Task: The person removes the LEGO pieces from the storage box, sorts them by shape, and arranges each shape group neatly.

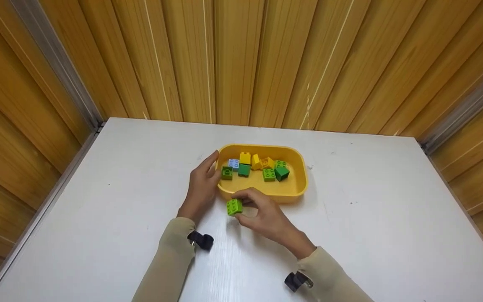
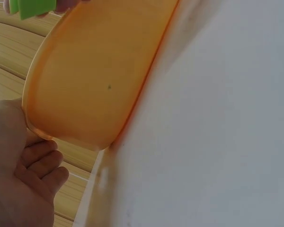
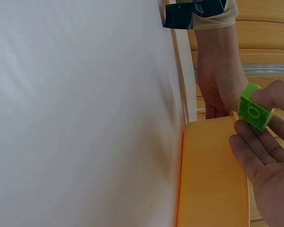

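My right hand (image 1: 266, 216) pinches a light green toy building brick (image 1: 234, 206) between thumb and fingers, just in front of the yellow plastic box (image 1: 281, 199). Studs face up in the head view, while the brick's hollow underside (image 3: 253, 112) shows in the right wrist view. At the box's left end, my left hand (image 1: 201, 184) holds the rim; several of its fingers (image 2: 45, 163) curl beside the end wall in the left wrist view. Inside the box lie loose bricks: light green (image 1: 269, 175), dark green (image 1: 282, 173), yellow (image 1: 245, 158) and pale blue (image 1: 233, 164).
The box stands on a white table (image 1: 375, 209), towards its far edge. Wood-look panels (image 1: 237, 63) rise behind the table and on both sides, with metal posts (image 1: 57, 58) at the corners. A dark strap mount (image 1: 201, 240) sits on each sleeved wrist.
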{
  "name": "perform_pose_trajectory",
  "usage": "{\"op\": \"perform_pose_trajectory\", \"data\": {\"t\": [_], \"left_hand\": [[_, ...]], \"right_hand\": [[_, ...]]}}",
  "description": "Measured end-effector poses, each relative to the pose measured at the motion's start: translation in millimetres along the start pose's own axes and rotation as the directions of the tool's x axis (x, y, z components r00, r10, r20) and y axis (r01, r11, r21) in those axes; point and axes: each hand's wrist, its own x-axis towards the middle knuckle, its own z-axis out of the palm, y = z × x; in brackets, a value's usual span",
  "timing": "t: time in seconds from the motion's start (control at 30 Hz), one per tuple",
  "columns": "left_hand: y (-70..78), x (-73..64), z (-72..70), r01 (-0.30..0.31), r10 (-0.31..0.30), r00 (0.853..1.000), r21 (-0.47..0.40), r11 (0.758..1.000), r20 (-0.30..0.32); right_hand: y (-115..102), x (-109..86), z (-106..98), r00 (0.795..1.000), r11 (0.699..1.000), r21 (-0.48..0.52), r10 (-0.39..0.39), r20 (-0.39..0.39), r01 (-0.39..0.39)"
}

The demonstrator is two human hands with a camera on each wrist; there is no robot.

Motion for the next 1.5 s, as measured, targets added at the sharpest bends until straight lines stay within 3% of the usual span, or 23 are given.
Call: {"op": "perform_pose_trajectory", "data": {"t": [0.17,0.33,0.53,0.93,1.27,1.5], "left_hand": [[-2.8,-0.9,-1.3,-0.018,0.018,1.0,0.019,1.0,-0.004],[-3.6,-1.8,-2.4,-0.031,0.031,0.999,0.02,0.999,-0.009],[-0.6,0.5,-0.6,-0.026,0.026,1.0,-0.004,1.0,-0.006],[1.8,1.6,-1.7,-0.025,0.025,1.0,0.028,0.999,0.002],[-1.6,2.1,-1.2,-0.032,0.032,0.999,0.006,0.999,0.002],[-2.7,2.2,-0.9,-0.01,0.01,1.0,0.008,1.0,-0.001]], "right_hand": [[5.5,-0.2,14.1,0.997,0.998,0.027,0.063,0.039,-0.064],[6.4,1.8,21.8,0.988,0.99,-0.016,0.144,0.058,-0.143],[8.4,5.0,23.6,0.985,0.983,-0.071,0.17,0.04,-0.167],[14.6,7.8,24.9,0.971,0.97,-0.069,0.235,0.047,-0.232],[16.9,8.6,30.5,0.968,0.962,-0.136,0.246,0.059,-0.236],[17.9,7.4,31.5,0.977,0.967,-0.173,0.203,0.07,-0.189]]}}
